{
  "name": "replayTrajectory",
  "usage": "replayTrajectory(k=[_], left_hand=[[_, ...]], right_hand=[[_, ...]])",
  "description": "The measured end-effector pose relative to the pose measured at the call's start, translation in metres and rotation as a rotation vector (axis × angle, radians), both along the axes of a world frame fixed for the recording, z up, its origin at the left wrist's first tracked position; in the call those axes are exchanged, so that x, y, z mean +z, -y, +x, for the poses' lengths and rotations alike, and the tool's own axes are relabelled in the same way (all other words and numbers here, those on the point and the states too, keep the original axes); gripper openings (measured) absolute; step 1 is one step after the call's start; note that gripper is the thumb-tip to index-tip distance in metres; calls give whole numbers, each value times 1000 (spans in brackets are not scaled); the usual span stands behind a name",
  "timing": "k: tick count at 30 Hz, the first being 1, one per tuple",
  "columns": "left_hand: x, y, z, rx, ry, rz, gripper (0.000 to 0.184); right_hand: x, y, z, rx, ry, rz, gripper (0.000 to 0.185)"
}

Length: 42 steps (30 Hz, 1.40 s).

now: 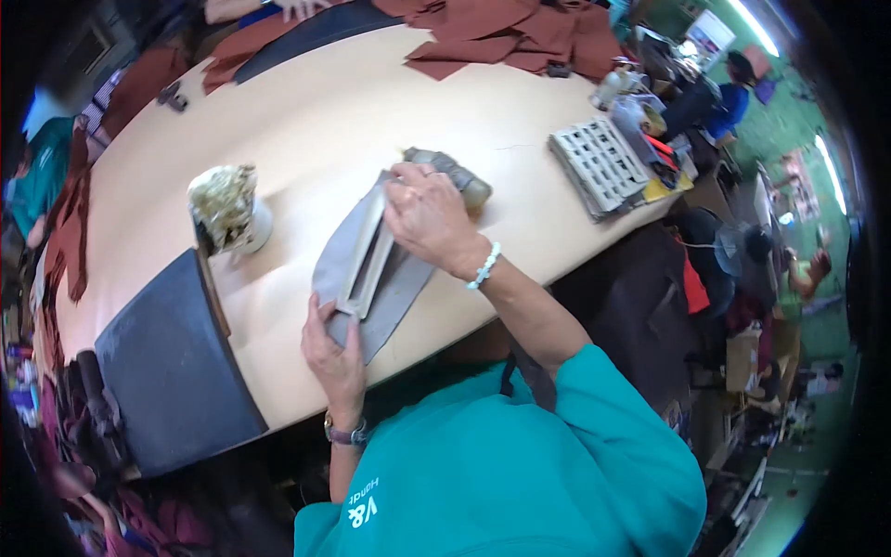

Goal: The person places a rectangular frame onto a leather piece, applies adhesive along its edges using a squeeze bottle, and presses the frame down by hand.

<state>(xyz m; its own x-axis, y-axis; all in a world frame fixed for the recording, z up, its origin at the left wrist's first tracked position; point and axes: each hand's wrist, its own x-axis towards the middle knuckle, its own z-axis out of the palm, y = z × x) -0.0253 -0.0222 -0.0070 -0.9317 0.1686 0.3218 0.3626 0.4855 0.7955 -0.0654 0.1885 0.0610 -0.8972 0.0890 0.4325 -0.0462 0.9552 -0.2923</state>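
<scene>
A pale, narrow frame with a long slot (360, 278) lies slantwise on a grey leather-like piece (334, 260) on the table. My left hand (334, 362) rests at the frame's near end, thumb and forefinger apart on the grey piece. At the far end, my right hand (427, 218) is closed, its fingers curled over the frame. Whatever is inside those fingers is hidden. Just beyond my right hand, a ribbed, translucent bottle-like object (455, 172) lies on its side, partly covered by the hand.
A glue-crusted white pot (251, 227) stands left on the pale table (520, 121). Near it lies a large dark panel (176, 362). A slotted grey rack (599, 167) is at the right edge. Reddish-brown pieces (501, 37) pile up at the back, near another person's hand (299, 7).
</scene>
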Motion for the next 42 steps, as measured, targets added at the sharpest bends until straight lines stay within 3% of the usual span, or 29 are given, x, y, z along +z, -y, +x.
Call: replayTrajectory(k=[1,4,8,14,18,19,23,27,31,36,42], left_hand=[[2,-1,1,10,30,0,62],[4,0,2,-8,42,11,59],[2,0,2,-20,44,18,59],[1,0,1,-8,59,40,60],[-9,3,-1,-26,32,48,61],[-8,3,-2,-25,33,51,61],[-4,2,-1,-23,29,25,61],[2,2,0,-3,29,-18,58],[-1,1,0,-9,68,55,54],[4,0,2,-5,52,-26,49],[-1,-1,1,14,109,68,51]], right_hand=[[9,-2,1,36,-85,-84,18],[26,-15,1,78,35,-395,17],[29,-24,1,139,93,-441,19],[6,-22,-2,147,94,-15,18],[5,-23,-2,118,190,-46,22],[8,-21,-1,86,228,-112,25],[3,-21,-5,164,-23,-288,25],[33,-24,-12,148,296,-823,23],[26,-80,-29,245,265,-1178,21],[81,-214,-5,-185,9,-1133,18],[64,-379,32,-552,-16,-1157,8]])
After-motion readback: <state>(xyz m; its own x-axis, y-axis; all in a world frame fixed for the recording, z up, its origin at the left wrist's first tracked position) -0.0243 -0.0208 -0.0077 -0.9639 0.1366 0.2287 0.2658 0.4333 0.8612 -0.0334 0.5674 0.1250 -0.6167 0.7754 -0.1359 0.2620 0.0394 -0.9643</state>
